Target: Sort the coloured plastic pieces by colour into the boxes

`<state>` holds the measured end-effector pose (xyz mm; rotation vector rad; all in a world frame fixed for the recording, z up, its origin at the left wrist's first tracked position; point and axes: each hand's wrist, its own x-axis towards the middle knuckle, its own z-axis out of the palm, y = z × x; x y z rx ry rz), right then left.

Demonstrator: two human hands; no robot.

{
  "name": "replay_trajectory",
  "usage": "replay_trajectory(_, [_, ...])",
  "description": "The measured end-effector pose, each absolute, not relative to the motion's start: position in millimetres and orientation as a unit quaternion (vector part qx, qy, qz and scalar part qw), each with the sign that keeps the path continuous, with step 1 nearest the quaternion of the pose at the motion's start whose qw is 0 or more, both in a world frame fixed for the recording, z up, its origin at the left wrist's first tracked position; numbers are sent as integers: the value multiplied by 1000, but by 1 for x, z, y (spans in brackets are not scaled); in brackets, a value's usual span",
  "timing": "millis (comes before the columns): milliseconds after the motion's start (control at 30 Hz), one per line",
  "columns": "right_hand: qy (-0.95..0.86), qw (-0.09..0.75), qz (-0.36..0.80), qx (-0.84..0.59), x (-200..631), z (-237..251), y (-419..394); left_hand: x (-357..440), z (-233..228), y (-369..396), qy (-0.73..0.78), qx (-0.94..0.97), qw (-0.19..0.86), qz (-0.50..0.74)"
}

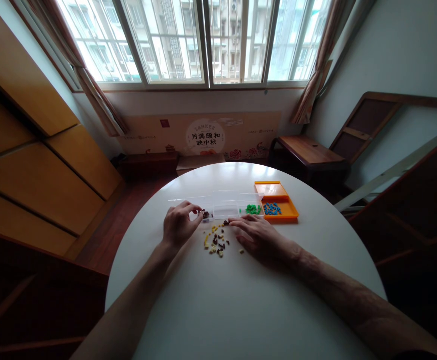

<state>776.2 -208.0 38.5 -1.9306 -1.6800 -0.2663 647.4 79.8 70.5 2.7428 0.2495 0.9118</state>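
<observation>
Left hand point(177, 225) pinched at the fingertips over the left end of the clear compartment box point(222, 205), a small dark piece apparently between them. Loose yellow and brown pieces point(216, 241) on the round white table point(210, 310). Right hand point(258, 236) flat, fingers spread, holding nothing. Green pieces point(253, 209) in the box's right compartment. Orange tray point(278, 200) holds blue pieces point(273, 208).

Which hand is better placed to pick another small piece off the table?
Probably the right hand: it lies flat and empty beside the loose pieces. The left hand has its fingers pinched at the clear box.
</observation>
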Motion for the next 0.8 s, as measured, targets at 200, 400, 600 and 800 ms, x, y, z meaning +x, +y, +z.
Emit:
replay_trajectory(200, [-652, 259, -104, -705, 776, 42, -207, 647, 69, 82, 92, 941, 113, 306])
replay_trajectory(400, [-642, 286, -92, -705, 778, 38, -208, 647, 68, 83, 84, 938, 120, 314])
replay_trajectory(600, [-636, 309, -84, -702, 782, 35, -209, 647, 72, 77, 86, 937, 123, 315])
replay_trajectory(800, [-607, 307, -93, -727, 780, 38, -207, 646, 71, 60, 7, 939, 147, 310])
